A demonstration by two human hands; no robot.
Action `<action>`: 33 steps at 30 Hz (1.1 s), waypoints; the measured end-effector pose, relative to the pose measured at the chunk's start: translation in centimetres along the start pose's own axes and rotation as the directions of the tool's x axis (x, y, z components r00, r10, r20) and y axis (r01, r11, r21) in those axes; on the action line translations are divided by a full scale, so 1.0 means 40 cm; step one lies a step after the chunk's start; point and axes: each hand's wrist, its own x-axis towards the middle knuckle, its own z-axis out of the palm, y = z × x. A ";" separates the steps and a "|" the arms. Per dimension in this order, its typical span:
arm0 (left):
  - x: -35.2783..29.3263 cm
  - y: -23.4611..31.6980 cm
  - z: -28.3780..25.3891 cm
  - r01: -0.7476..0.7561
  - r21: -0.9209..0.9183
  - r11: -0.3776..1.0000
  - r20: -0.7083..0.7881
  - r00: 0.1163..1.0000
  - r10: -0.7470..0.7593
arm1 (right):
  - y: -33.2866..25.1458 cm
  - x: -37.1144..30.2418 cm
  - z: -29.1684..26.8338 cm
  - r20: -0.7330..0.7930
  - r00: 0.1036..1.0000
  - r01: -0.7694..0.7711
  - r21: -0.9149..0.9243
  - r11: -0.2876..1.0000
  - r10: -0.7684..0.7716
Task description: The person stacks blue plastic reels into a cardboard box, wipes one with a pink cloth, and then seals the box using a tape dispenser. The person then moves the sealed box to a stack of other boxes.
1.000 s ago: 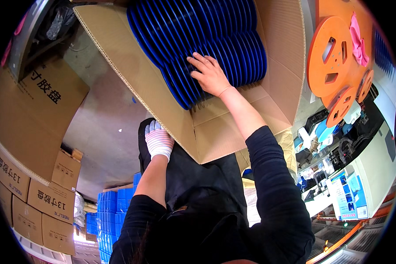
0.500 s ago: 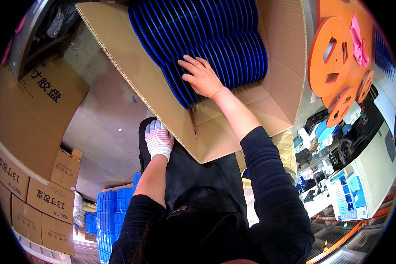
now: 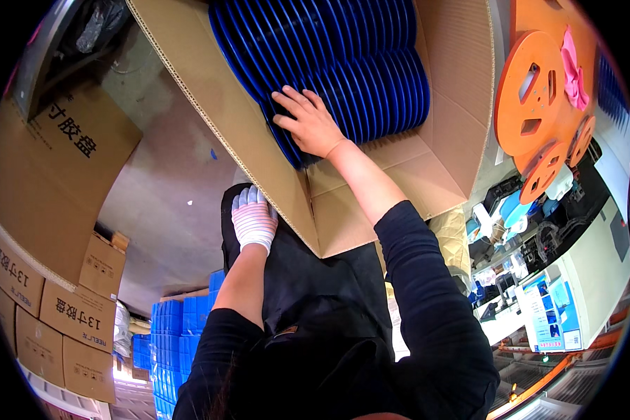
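In front of me is a large open cardboard box holding two rows of thin blue plastic discs, stood on edge and packed side by side. My bare right hand reaches into the box, its fingers spread over the edges of the leftmost discs in the near row. No disc is gripped in it. My left hand, in a striped white and grey glove, lies with fingers stretched along the outside of the box's near left wall, above my dark clothing. Its thumb is hidden.
Large orange discs with cutouts stand at the right, a pink cloth beside them. A big flat cardboard piece and stacked cartons are at the left. Blue stacked items stand lower left. A white machine is at right.
My right hand has shifted slightly left over the discs. The box and its surroundings appear moved a little in the picture. My left hand stays by the box wall.
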 end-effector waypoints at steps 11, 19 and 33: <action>0.019 -0.009 -0.027 0.020 0.028 0.999 0.177 0.984 -0.025 | -0.030 -0.144 -0.079 -0.343 0.869 -0.301 0.203 0.932 0.356; 0.058 -0.056 -0.131 -0.119 0.056 0.991 -0.141 0.982 0.126 | -0.209 -0.540 -0.293 -0.616 0.341 -0.906 -0.012 0.424 0.710; 0.480 0.026 -1.081 -0.224 0.172 0.959 -0.385 0.881 0.275 | -0.280 -0.466 -0.059 0.011 -0.287 -0.302 0.948 -0.102 0.958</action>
